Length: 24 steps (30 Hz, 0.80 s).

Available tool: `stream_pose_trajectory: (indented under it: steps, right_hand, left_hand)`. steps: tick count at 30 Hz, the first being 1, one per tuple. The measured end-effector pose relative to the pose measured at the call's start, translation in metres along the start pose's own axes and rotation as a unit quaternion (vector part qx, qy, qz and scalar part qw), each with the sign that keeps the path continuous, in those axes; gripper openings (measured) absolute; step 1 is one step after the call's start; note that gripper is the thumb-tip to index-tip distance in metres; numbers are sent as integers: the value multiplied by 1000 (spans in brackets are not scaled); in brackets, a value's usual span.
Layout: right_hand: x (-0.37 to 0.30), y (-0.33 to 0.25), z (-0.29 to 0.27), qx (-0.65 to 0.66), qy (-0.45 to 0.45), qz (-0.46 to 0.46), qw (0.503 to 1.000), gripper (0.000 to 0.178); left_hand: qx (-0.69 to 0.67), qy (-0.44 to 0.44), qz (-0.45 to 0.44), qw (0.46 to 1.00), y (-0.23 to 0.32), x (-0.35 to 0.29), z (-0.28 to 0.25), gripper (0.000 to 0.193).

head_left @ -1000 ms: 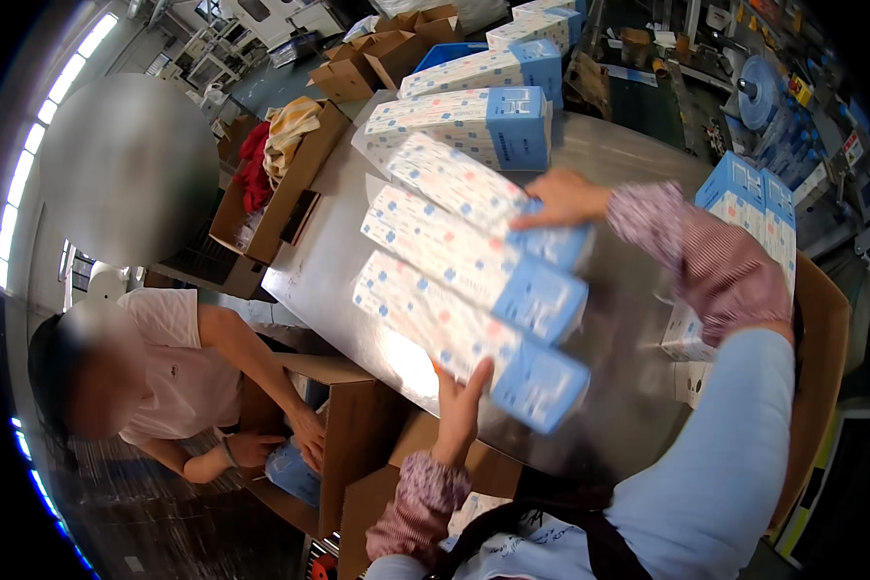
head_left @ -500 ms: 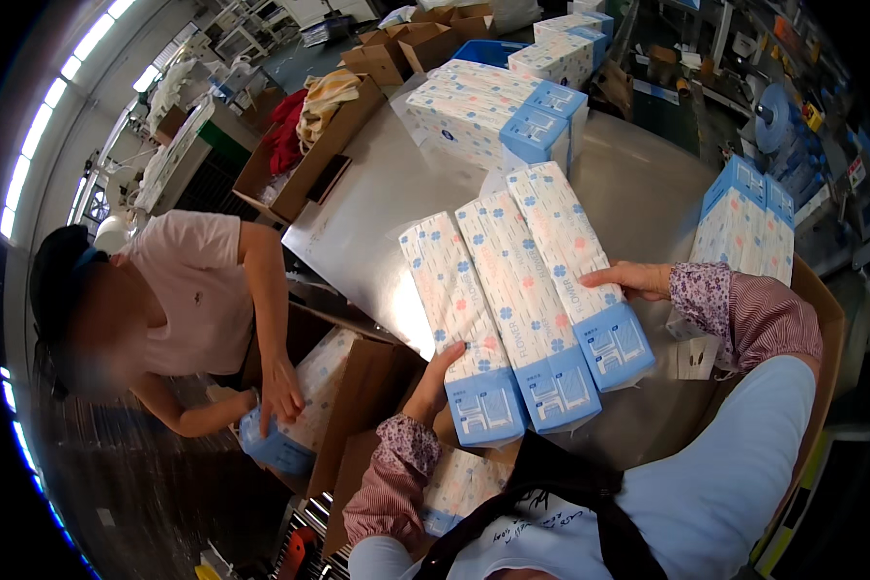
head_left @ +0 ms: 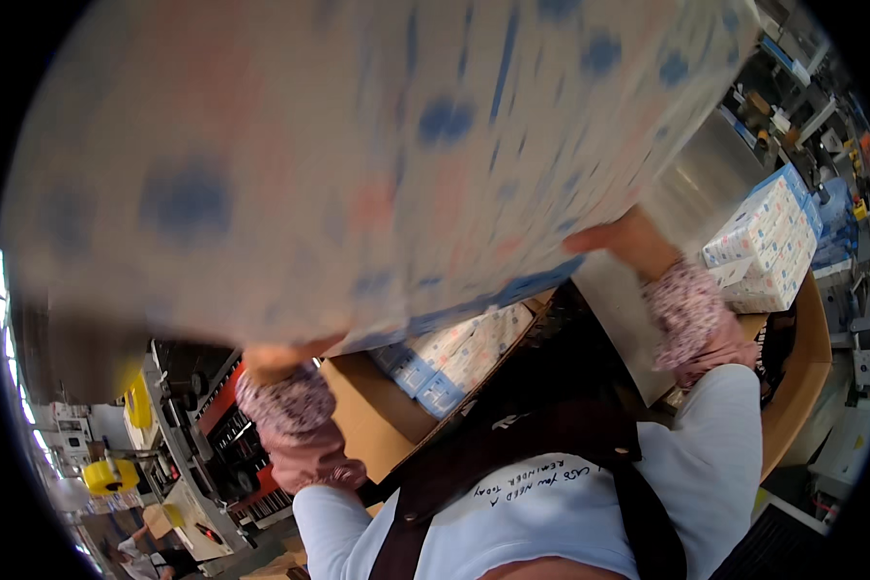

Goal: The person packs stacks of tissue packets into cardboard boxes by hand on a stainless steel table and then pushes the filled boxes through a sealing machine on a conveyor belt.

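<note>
- While raised close before the camera, the blurred tissue packs (head_left: 377, 155) fill the upper view.
- Left hand (head_left: 275, 360) grips their lower edge, wrist bent upward.
- Right hand (head_left: 628, 242) clasps their right side, forearm raised.

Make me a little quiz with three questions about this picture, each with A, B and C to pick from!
1. Where are the lifted packs?
A. Right up close to the camera
B. On the floor
C. Inside a drawer

2. What colour are the blotches on the lifted packs?
A. Green and black
B. Blue and reddish
C. Only yellow

3. What is in the open cardboard box below?
A. Nothing
B. Packs with blue ends
C. Bottles

Answers:
1 A, they fill most of the view, blurred, with the left hand and the right hand at their lower edge.
2 B, blue and reddish spots show on the pale wrap.
3 B, the packs in the box lie in it side by side.
</note>
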State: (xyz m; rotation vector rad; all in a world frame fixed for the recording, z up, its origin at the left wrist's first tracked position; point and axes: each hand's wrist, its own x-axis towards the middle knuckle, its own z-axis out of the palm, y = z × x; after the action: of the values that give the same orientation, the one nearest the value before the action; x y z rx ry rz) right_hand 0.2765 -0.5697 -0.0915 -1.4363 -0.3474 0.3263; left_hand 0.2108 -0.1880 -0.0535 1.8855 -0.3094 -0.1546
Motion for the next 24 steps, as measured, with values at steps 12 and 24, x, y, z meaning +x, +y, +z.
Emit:
stream_pose_trajectory:
  steps: [12,24]
  right_hand:
    - [-56,-5,187,106,-471,410,774,29]
    - [46,130,209,-550,-385,-381,636,60]
  left_hand:
    - [-13,-175,-238,955,-111,-98,-21,78]
    - [532,61,-152,831,-192,-158,22,72]
